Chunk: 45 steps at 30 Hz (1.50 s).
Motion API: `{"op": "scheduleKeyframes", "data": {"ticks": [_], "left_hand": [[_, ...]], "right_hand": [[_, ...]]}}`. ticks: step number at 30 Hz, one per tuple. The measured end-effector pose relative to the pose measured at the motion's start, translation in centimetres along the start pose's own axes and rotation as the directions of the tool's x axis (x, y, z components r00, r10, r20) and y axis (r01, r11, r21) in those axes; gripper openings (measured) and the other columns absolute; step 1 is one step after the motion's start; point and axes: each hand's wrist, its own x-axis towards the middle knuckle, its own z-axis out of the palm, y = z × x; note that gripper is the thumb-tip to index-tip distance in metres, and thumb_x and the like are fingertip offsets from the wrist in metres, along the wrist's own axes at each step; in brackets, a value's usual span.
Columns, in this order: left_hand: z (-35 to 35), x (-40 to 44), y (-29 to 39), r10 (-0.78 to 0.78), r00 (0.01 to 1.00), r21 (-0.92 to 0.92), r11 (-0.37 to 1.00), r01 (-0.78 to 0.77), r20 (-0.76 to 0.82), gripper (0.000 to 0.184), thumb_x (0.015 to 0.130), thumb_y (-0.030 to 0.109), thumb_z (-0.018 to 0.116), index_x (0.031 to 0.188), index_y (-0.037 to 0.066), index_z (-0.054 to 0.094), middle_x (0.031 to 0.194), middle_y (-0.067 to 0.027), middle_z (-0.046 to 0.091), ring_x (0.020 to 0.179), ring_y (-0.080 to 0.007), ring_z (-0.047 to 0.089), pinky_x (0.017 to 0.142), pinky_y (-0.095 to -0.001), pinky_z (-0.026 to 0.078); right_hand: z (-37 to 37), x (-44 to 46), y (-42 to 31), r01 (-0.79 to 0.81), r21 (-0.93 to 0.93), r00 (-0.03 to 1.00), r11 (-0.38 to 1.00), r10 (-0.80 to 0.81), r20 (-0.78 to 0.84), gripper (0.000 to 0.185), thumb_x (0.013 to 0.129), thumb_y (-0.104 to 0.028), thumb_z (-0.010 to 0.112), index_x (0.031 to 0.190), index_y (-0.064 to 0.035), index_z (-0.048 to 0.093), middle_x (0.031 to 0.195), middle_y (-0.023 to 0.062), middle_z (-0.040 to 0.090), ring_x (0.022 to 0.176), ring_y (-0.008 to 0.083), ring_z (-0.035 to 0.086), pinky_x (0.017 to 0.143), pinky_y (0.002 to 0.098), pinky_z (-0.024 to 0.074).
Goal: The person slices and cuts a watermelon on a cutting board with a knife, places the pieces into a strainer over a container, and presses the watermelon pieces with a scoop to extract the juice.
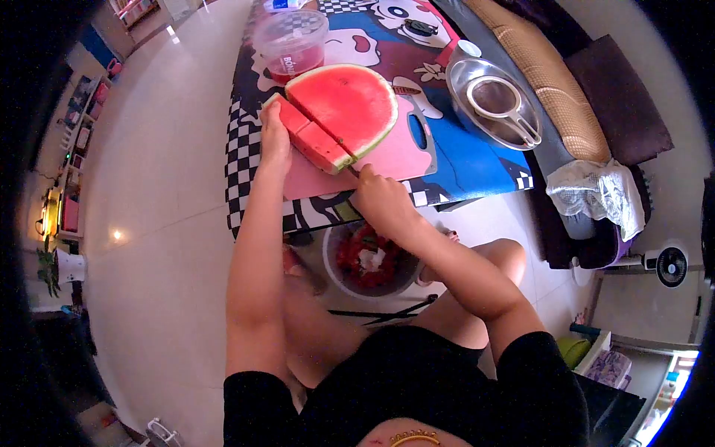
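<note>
On the pink board (395, 158) — left hand (276, 141) flat against watermelon slice (307, 136), right hand (380, 197) tight round knife (353, 170).

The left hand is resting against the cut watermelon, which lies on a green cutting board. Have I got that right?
Not quite: the cutting board is pink, not green, as the head view shows. The left hand does rest against the cut watermelon lying on it.

Just past our right fingers (370, 180) we see a smooth plastic board (391, 158) and glossy, wet-looking watermelon (350, 100); farther beyond them, a clear plastic tub (302, 61) and a shiny metal bowl (459, 82).
</note>
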Motion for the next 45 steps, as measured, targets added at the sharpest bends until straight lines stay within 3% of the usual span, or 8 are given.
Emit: {"op": "scheduleKeyframes", "data": {"ticks": [10, 16, 22, 25, 29, 34, 41, 45], "left_hand": [[-1.8, 0.6, 0.2, -0.083, 0.996, -0.124, 0.988, 0.087, 0.038, 0.045, 0.096, 0.037, 0.041, 0.132, 0.011, 0.042, 0.125, -0.0075, 0.050, 0.116, -0.0194, 0.047, 0.103, -0.0353, 0.033], [-2.5, 0.6, 0.2, -0.136, 0.988, -0.189, 0.971, 0.147, 0.070, 0.048, 0.096, 0.040, 0.041, 0.133, 0.008, 0.040, 0.125, -0.0070, 0.049, 0.116, -0.0196, 0.047, 0.104, -0.0363, 0.033], [-3.2, 0.7, -1.2, -0.015, 1.000, -0.159, 0.987, 0.017, 0.014, 0.045, 0.097, 0.037, 0.040, 0.131, 0.007, 0.040, 0.121, -0.0067, 0.050, 0.114, -0.0179, 0.047, 0.103, -0.0343, 0.033], [-3.5, 1.0, -1.7, 0.005, 1.000, -0.199, 0.980, -0.003, 0.009, 0.042, 0.097, 0.034, 0.042, 0.130, 0.007, 0.041, 0.119, -0.0067, 0.051, 0.113, -0.0177, 0.048, 0.102, -0.0336, 0.034], [-4.4, 1.0, -2.5, 0.024, 0.999, -0.327, 0.945, -0.009, 0.041, 0.037, 0.097, 0.031, 0.043, 0.124, 0.006, 0.046, 0.118, -0.0076, 0.053, 0.112, -0.0185, 0.049, 0.101, -0.0339, 0.036], [-5.2, 0.5, -2.7, 0.054, 0.992, -0.389, 0.921, -0.006, 0.112, 0.029, 0.095, 0.026, 0.045, 0.116, 0.007, 0.049, 0.114, -0.0082, 0.055, 0.106, -0.0198, 0.053, 0.096, -0.0348, 0.041], [-4.1, -1.1, -1.0, 0.044, 0.980, -0.192, 0.981, -0.006, 0.195, 0.027, 0.086, 0.022, 0.057, 0.108, 0.006, 0.051, 0.099, -0.0074, 0.058, 0.092, -0.0187, 0.059, 0.083, -0.0349, 0.051], [-4.0, -1.5, -1.1, -0.005, 0.998, -0.183, 0.983, 0.016, 0.059, 0.030, 0.081, 0.012, 0.063, 0.108, 0.005, 0.051, 0.099, -0.0080, 0.058, 0.092, -0.0195, 0.060, 0.082, -0.0343, 0.052]], "right_hand": [[1.2, 3.1, 0.1, 0.116, -0.013, 0.993, 0.993, -0.116, -0.005, 0.017, 0.084, -0.010, 0.046, 0.084, 0.0033, 0.057, 0.083, 0.0251, 0.062, 0.065, 0.0359, 0.065, 0.056, 0.0450, 0.0538], [0.9, 4.7, 2.2, 0.031, 0.148, 0.982, 0.988, -0.058, 0.182, 0.022, 0.085, -0.015, 0.046, 0.091, 0.0024, 0.059, 0.087, 0.0233, 0.062, 0.082, 0.0389, 0.063, 0.070, 0.0476, 0.0516], [-0.4, 6.9, 4.9, 0.228, 0.187, 0.891, 0.956, -0.282, 0.355, 0.029, 0.091, -0.020, 0.040, 0.096, 0.0007, 0.060, 0.094, 0.0233, 0.062, 0.085, 0.0413, 0.061, 0.076, 0.0470, 0.0480], [-0.1, 7.5, 6.0, 0.255, 0.369, 0.906, 0.894, -0.354, 0.231, 0.032, 0.087, -0.019, 0.044, 0.109, -0.0003, 0.058, 0.099, 0.0273, 0.062, 0.087, 0.0391, 0.064, 0.073, 0.0469, 0.0511], [-3.3, 7.1, 5.7, -0.053, 0.538, 0.906, 0.841, -0.187, 0.381, 0.037, 0.097, -0.029, 0.037, 0.098, 0.0004, 0.058, 0.091, 0.0180, 0.061, 0.086, 0.0305, 0.059, 0.078, 0.0388, 0.0454], [-3.6, 7.0, 6.8, -0.020, 0.595, 0.889, 0.804, -0.258, 0.378, 0.036, 0.097, -0.033, 0.039, 0.097, 0.0001, 0.055, 0.084, 0.0116, 0.057, 0.076, 0.0218, 0.054, 0.074, 0.0342, 0.0442], [-2.0, 7.3, 8.2, 0.110, 0.500, 0.961, 0.859, -0.220, 0.166, 0.032, 0.095, -0.028, 0.041, 0.108, -0.0016, 0.054, 0.095, 0.0197, 0.062, 0.088, 0.0336, 0.059, 0.079, 0.0407, 0.0445], [-2.0, 8.4, 9.0, 0.067, 0.427, 0.963, 0.902, -0.170, 0.207, 0.037, 0.094, -0.031, 0.042, 0.116, -0.0027, 0.052, 0.107, 0.0249, 0.061, 0.101, 0.0405, 0.057, 0.089, 0.0457, 0.0432]]}}
